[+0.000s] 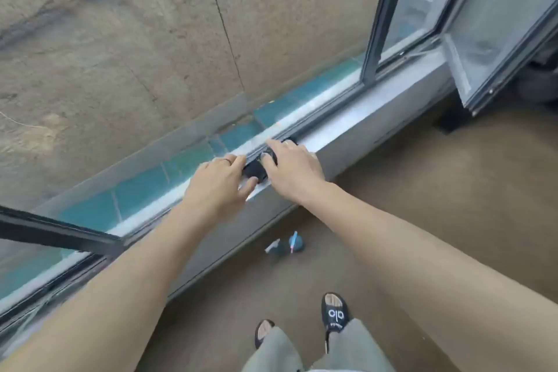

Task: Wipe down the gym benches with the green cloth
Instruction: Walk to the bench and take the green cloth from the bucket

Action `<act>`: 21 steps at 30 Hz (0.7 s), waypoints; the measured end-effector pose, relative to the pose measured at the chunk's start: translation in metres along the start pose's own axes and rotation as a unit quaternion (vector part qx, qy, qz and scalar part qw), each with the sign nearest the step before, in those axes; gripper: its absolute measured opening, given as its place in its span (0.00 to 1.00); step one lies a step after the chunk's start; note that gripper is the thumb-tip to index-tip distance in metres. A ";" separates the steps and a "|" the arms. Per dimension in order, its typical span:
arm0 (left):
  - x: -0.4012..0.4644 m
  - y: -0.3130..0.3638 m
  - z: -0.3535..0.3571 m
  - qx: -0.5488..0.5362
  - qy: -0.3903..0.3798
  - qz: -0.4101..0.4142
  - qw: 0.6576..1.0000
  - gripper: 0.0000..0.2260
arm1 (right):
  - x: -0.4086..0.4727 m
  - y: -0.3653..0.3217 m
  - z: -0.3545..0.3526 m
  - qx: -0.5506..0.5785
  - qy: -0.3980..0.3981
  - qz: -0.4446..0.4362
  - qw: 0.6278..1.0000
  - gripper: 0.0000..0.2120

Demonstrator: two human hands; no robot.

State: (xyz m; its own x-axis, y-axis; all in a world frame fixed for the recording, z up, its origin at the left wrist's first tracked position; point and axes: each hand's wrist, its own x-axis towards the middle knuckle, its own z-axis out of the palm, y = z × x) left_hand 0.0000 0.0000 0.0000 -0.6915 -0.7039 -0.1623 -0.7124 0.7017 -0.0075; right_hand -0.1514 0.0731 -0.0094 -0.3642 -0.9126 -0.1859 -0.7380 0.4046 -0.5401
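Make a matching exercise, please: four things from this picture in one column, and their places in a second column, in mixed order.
Things:
1. left hand
2. small dark object
3. bluish bundle
4. open window sash

Places:
a. on the floor below the sill
b. upper right
c. on the sill, between both hands
d. on the sill, left of the dark object

Pairs: 1-d, 2-c, 3-a, 4-b
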 end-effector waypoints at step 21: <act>-0.111 0.238 0.141 0.110 -0.175 0.420 0.884 0.21 | -0.292 0.176 0.110 0.133 0.106 0.478 0.862 0.20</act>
State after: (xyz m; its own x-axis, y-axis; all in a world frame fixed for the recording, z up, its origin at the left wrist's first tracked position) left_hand -0.0760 0.2602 -0.1230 -0.8585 0.1259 -0.4971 0.1021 0.9920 0.0748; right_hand -0.1120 0.4045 -0.1404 -0.8502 -0.1263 -0.5110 0.1034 0.9119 -0.3973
